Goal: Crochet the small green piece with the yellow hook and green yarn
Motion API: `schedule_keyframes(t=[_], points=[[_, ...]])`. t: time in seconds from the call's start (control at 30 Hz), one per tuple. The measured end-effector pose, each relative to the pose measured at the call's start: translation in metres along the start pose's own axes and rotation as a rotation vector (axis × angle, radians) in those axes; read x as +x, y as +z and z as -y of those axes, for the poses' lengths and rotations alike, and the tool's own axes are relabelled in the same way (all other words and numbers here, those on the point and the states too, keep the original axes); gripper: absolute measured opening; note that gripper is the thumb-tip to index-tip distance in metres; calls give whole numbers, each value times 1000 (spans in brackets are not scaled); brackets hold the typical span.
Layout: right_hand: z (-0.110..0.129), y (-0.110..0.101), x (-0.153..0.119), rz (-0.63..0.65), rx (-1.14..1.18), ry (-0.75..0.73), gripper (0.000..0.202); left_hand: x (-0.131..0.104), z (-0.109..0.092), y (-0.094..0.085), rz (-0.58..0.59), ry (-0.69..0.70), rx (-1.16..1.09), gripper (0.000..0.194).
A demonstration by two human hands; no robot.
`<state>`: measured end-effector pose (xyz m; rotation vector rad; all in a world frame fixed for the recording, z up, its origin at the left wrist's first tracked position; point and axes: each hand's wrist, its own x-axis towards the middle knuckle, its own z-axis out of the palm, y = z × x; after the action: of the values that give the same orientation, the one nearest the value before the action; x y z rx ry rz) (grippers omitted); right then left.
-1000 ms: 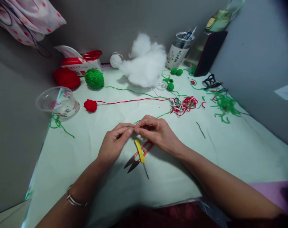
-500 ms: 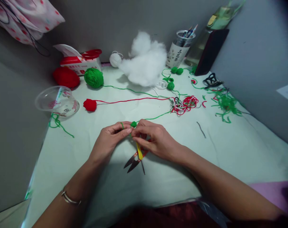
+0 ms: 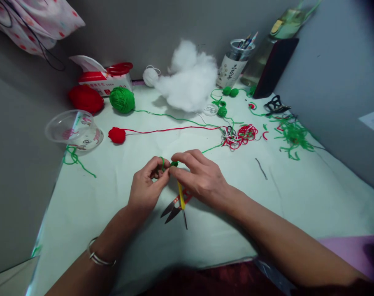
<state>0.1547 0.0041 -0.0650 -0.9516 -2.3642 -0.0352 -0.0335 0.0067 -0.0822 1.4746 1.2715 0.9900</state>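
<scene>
A small green crocheted piece (image 3: 174, 163) is pinched at the fingertips of my left hand (image 3: 146, 183), with green yarn looped round a finger. My right hand (image 3: 202, 174) closes in from the other side, its index finger and thumb at the piece. From beneath these right fingers a yellow-handled crochet hook (image 3: 181, 196) slants down, its metal end pointing towards me; its upper end is hidden. Behind the hook, a pair of thread snips (image 3: 174, 210) with red handles lies on the table, blades apart, partly covered by my right hand.
Green (image 3: 121, 100) and red yarn balls (image 3: 117, 135) stand at the left, near a clear plastic tub (image 3: 72, 131). White stuffing (image 3: 188, 80) sits at the back. Tangled yarn (image 3: 239, 135) and green scraps (image 3: 294, 133) lie to the right, before a pen cup (image 3: 233, 65).
My left fingers have curled in more around the green piece. My right hand has rolled over it, index finger reaching forward. The hook has tilted slightly; the snips stay put.
</scene>
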Motion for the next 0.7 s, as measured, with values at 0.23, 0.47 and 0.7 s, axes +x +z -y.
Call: schedule_keyframes(t=[0.23,0.47,0.7], points=[[-1,0,1,87,337,302,20,-1,1,0,-24,223,162,8],[-3,-4,8,152,786,721,11,-3,4,-3,-61,413,340,9],[-11,-2,11,158,1137,861,13,-3,2,-7,-114,651,526,13]])
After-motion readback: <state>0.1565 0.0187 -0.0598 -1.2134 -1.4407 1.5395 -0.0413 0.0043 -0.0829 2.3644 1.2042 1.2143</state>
